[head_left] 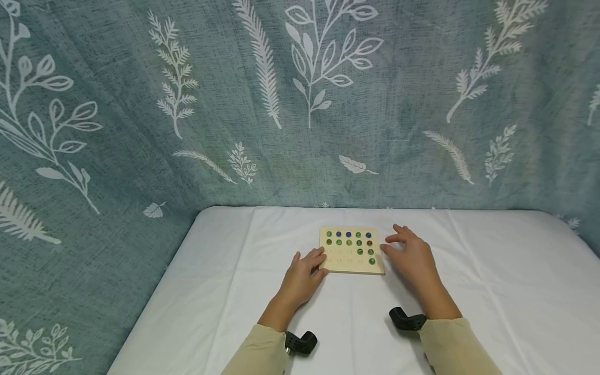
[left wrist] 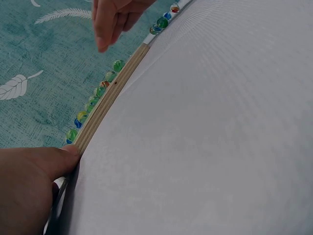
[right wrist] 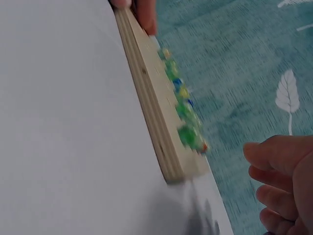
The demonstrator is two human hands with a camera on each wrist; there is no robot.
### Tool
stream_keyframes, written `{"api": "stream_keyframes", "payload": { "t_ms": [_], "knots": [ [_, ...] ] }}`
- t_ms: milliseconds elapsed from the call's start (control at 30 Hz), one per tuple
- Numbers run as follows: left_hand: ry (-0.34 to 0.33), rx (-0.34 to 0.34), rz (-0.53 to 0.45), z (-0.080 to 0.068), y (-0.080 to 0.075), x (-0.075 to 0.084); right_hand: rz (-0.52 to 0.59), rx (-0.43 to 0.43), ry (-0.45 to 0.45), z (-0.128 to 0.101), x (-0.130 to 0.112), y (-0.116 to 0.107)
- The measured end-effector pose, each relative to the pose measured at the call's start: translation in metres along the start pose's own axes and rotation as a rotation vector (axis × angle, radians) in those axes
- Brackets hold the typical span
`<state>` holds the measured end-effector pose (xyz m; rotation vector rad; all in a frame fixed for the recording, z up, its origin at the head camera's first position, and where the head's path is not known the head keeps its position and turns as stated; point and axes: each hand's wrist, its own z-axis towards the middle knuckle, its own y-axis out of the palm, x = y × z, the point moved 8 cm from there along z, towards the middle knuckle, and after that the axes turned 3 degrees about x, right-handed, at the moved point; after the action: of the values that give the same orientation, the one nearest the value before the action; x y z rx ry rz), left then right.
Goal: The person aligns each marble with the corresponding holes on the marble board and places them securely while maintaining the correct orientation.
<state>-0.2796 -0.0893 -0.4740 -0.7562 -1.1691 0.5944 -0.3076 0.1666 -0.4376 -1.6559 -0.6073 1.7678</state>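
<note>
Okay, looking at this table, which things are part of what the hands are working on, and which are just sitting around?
In use:
square pale wooden board
green, blue and brown glass marbles in its holes
left hand touching the board's left edge
right hand beside its right edge

Just there:
white cloth-covered table
teal leaf-print curtain

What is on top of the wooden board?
Marbles, green and blue, fill the far two rows of the board and part of its right side. Empty holes show nearer. The left hand touches its left edge, hiding none.
</note>
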Motion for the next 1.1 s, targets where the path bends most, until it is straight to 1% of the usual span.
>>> {"api": "stream_keyframes", "payload": {
  "t_ms": [100, 233, 367, 467, 600, 733, 933, 1100],
  "knots": [
    [0.004, 0.002, -0.001, 0.0, 0.0, 0.001, 0.004, 0.018, 0.023, -0.002, 0.013, -0.014],
    [0.002, 0.007, 0.001, 0.0, 0.0, 0.0, -0.003, 0.019, 0.053, -0.005, 0.031, -0.027],
    [-0.006, 0.008, -0.001, 0.002, 0.0, -0.001, -0.018, 0.009, 0.068, -0.008, 0.047, -0.038],
    [-0.005, 0.01, -0.003, 0.002, 0.001, -0.001, -0.008, 0.011, 0.093, -0.01, 0.06, -0.043],
    [-0.002, 0.01, -0.002, 0.001, 0.002, 0.0, 0.037, 0.018, 0.148, -0.011, 0.074, -0.045],
    [-0.003, 0.009, -0.008, 0.0, 0.003, -0.001, 0.086, 0.02, 0.176, -0.013, 0.084, -0.044],
    [-0.007, 0.003, -0.024, 0.0, 0.003, -0.001, 0.15, 0.018, 0.176, -0.015, 0.092, -0.045],
    [-0.002, 0.002, -0.029, 0.0, 0.002, -0.001, 0.193, -0.013, 0.167, -0.016, 0.095, -0.044]
  ]
}}
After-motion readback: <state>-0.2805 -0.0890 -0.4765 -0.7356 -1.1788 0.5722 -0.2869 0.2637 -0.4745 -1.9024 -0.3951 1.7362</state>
